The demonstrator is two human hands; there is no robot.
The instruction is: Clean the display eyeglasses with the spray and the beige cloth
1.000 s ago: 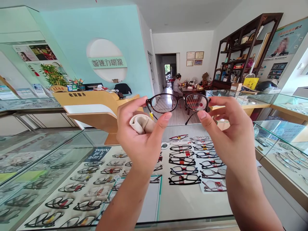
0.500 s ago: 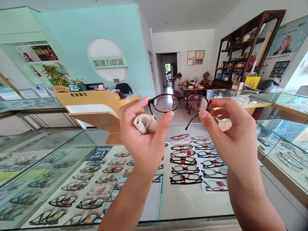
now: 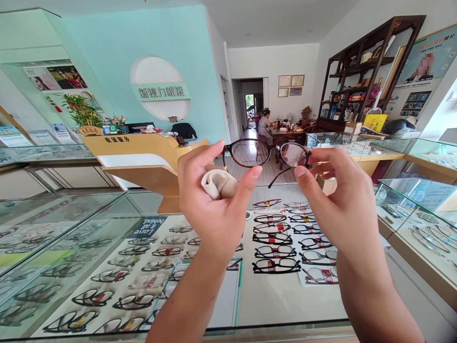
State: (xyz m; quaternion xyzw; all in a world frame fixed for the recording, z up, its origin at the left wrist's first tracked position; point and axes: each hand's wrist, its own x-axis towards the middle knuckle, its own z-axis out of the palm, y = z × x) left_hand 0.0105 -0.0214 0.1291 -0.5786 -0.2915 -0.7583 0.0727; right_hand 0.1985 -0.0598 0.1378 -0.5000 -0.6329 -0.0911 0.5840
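Raised above the glass display case is a pair of dark-rimmed eyeglasses (image 3: 270,148), held between both hands. My left hand (image 3: 214,205) pinches the left end of the frame near the hinge, and a rolled beige cloth (image 3: 218,184) is tucked in its palm. My right hand (image 3: 339,195) grips the other end of the frame, thumb against the lower rim. One temple arm hangs down and inward below the right lens. Small print shows on the left lens.
Under the glass top of the display case (image 3: 285,305) lie rows of eyeglasses (image 3: 276,265). More glass cases (image 3: 421,209) stand on both sides. Ahead are a yellow counter (image 3: 143,147), a dark shelf (image 3: 360,71), and a person (image 3: 264,126) seated at a table.
The eyeglasses have turned slightly, the right lens now looking narrower and the hanging temple arm shifted left. My right hand has moved a little left.
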